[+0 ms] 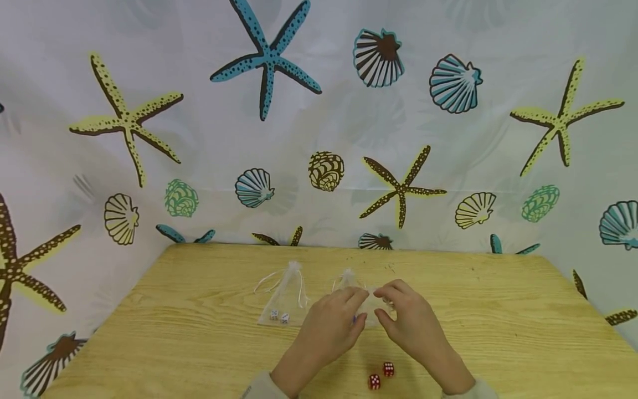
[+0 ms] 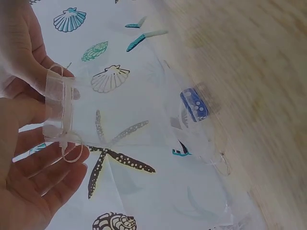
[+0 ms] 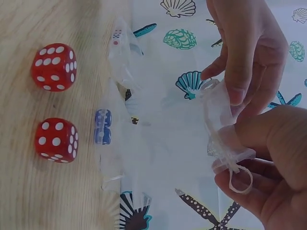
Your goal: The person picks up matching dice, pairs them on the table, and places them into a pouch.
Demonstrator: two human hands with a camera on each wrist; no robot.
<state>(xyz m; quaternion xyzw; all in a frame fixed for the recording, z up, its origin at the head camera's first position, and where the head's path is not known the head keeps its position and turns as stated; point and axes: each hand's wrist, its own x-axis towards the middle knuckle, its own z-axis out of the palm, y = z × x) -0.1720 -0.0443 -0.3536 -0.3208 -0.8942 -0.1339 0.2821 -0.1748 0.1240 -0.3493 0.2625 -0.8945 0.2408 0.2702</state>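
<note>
Two red dice (image 1: pixel 381 376) lie nearest me on the worktop (image 1: pixel 498 332), just below my wrists. My left hand (image 1: pixel 333 324) and right hand (image 1: pixel 411 316) both pinch the mouth of a sheer pouch (image 3: pixel 158 129) with blue dice (image 3: pixel 102 126) inside. I judge a loose pinch could let the mouth slip and tip them out. Well left lies a second pouch (image 1: pixel 285 296) holding white dice (image 1: pixel 279 316)

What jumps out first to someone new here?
Both hands, left hand and right hand, pinch the mouth of a sheer white organza pouch holding blue dice at mid-table. Two red dice lie loose nearer the person, and a second sheer pouch with white dice lies left.
</note>
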